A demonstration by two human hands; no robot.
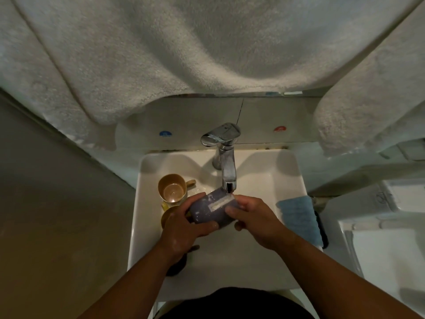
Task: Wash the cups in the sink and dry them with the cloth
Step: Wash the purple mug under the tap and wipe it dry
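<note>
Rinsing the grey cup (210, 209) under the tap (226, 166), left hand (186, 229) and right hand (254, 218) both gripping it; probably blue cloth (299, 215) next.

White rectangular ceramic sink (285, 180), chrome mixer tap (224, 153) standing at its back rim, tan plastic cup (172, 187) upright in the basin left of the tap, folded blue cloth (299, 215) draped on the rim right of the tap

Both your forearms reached forward, your left hand (184, 229) curled around a cup (211, 209) from below, right hand (255, 219) gripping its other end.
</note>
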